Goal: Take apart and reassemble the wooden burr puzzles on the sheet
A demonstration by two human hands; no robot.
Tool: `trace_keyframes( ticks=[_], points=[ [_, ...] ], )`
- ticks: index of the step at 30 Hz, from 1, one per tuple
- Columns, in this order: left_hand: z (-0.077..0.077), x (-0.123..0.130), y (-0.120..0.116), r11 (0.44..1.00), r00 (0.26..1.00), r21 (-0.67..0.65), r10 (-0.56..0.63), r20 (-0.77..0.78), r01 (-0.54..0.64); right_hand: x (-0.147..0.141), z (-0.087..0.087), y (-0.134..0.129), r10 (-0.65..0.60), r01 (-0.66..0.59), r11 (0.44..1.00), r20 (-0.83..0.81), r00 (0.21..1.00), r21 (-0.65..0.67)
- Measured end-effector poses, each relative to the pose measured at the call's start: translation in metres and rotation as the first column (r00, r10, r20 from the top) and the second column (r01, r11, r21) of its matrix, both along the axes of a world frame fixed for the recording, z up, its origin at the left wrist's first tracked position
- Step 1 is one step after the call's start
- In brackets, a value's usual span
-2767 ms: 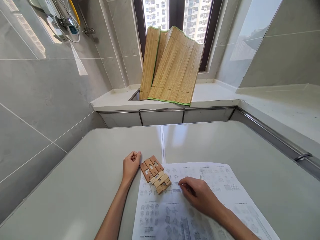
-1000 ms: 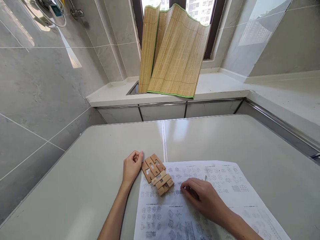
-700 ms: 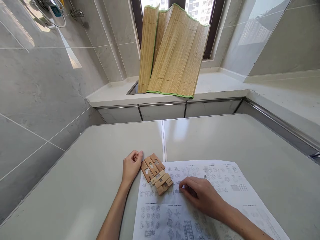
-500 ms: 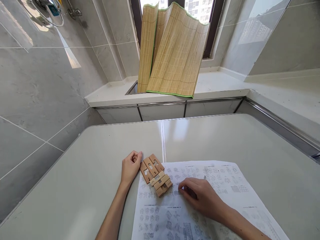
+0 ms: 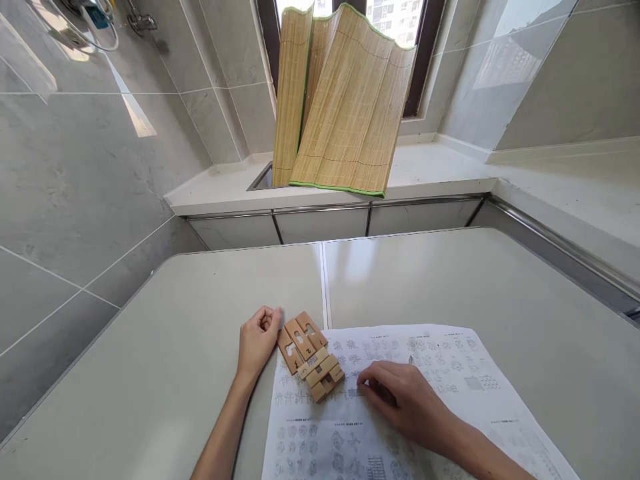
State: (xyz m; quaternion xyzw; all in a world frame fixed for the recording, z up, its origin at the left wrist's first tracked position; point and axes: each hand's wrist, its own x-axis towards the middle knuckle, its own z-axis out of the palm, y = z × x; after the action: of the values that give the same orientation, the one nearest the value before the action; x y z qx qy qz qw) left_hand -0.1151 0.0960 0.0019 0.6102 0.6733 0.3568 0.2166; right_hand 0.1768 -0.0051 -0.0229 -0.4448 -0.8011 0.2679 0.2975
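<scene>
Two hands curled: your left hand has fingers folded together just beside the wooden blocks; your right hand, over the printed sheet, can't tell if pinching anything. Blocks overlap the sheet's top-left corner, on the table.

The wooden blocks are reddish brown at the far left, with dark numerals, and pale yellow-brown at the near right. Grey and black figures pattern the white paper sheet. The table is pale grey, the far mat straw yellow edged green, the left wall mottled grey.
</scene>
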Motion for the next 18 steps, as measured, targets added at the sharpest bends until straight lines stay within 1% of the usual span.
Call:
trace_keyframes(
  ticks=[8, 13, 18],
  points=[
    [0.0005, 0.0005, -0.0007, 1.000, 1.000, -0.007, -0.008, -0.011, 0.008, -0.0001, -0.0021, 0.0002, 0.005, -0.005, 1.000, 0.002, 1.000, 0.012],
    [0.0036, 0.0037, -0.0042, 1.000, 1.000, -0.024, -0.016, -0.027, 0.015, -0.0004, -0.0008, -0.0001, 0.013, -0.013, 0.999, 0.001, 1.000, 0.040],
    [0.0061, 0.0072, -0.0063, 1.000, 0.998, -0.024, -0.018, -0.056, 0.016, -0.0007, -0.0007, 0.0008, 0.011, -0.011, 0.999, 0.002, 1.000, 0.031]
  ],
)
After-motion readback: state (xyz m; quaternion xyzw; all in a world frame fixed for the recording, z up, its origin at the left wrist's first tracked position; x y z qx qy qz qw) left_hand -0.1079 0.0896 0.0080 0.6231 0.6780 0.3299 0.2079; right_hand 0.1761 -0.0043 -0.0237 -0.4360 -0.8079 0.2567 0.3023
